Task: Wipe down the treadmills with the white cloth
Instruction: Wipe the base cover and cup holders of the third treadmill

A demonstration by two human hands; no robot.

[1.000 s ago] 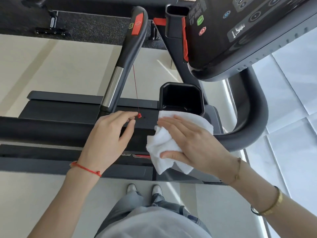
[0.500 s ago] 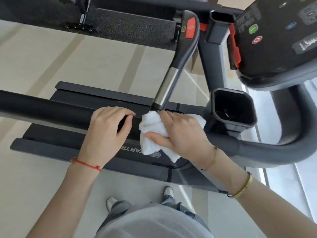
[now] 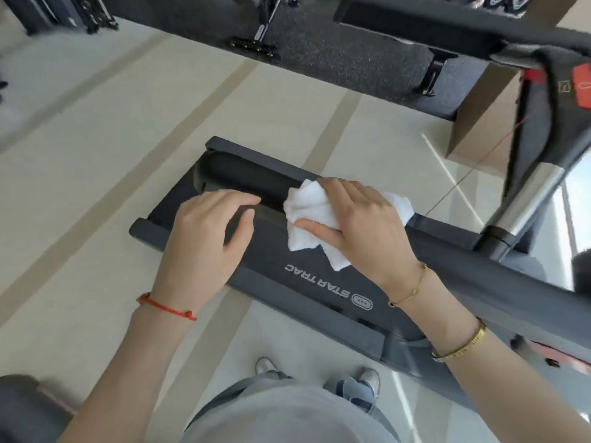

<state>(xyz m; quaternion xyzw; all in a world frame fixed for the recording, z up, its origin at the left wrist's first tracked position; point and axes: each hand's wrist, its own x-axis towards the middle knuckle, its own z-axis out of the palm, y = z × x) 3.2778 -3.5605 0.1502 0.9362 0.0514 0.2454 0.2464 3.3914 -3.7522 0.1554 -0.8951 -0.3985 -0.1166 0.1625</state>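
A dark grey treadmill [image 3: 323,282] lies across the view, with a long black side handrail [image 3: 246,183] above its deck. My right hand [image 3: 358,225] presses a crumpled white cloth [image 3: 307,212] onto the handrail near its left end. My left hand [image 3: 208,238] grips the same rail just left of the cloth, fingers curled over it. Part of the cloth is hidden under my right palm.
An upright grip bar [image 3: 524,199] with a chrome section and a red button rises at the right, a thin red cord [image 3: 499,148] hanging from it. A second treadmill [image 3: 447,17] stands at the back on dark rubber flooring [image 3: 335,46]. My feet [image 3: 319,375] stand on pale tiles.
My right hand has slid the cloth leftward along the handrail, away from the upright bar and cup holder. My left hand moved left ahead of it, and the view swung left.
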